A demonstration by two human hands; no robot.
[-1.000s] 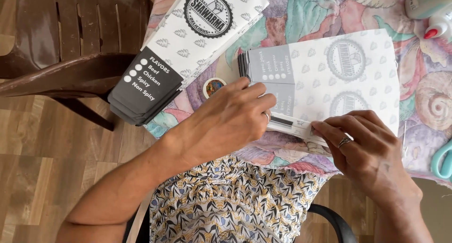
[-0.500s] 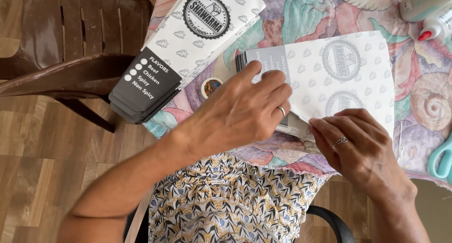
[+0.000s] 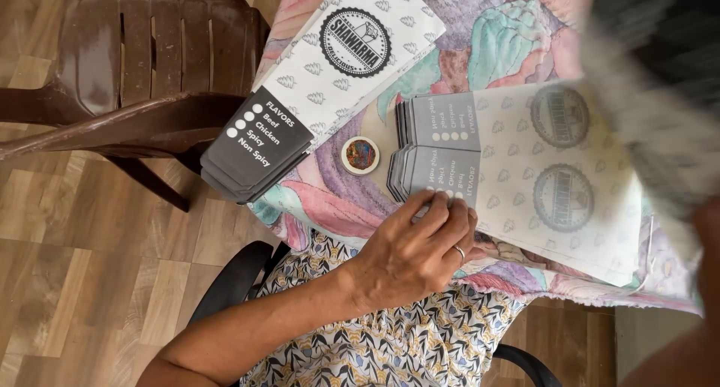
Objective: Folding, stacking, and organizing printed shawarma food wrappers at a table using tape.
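Two flat stacks of white-and-grey printed paper sleeves (image 3: 555, 184) lie side by side on a table covered with a floral cloth (image 3: 495, 49). My left hand (image 3: 420, 248), with a ring on one finger, rests its bent fingertips on the grey end of the nearer stack (image 3: 442, 178) and holds nothing. My right hand (image 3: 709, 241) is a blur at the right edge. It lifts one more sleeve (image 3: 652, 87), blurred and close to the camera, above the stacks.
Another stack of sleeves (image 3: 330, 79) lies slanted over the table's left edge. A small round tin with a colourful lid (image 3: 360, 155) sits between the stacks. A brown plastic chair (image 3: 150, 64) stands at the left on the wooden floor (image 3: 90, 282). Below me is a black chair rim (image 3: 232, 282).
My right hand has left the near edge of the stack and swung up to the right with a sleeve. My left hand slid back to the stack's grey end.
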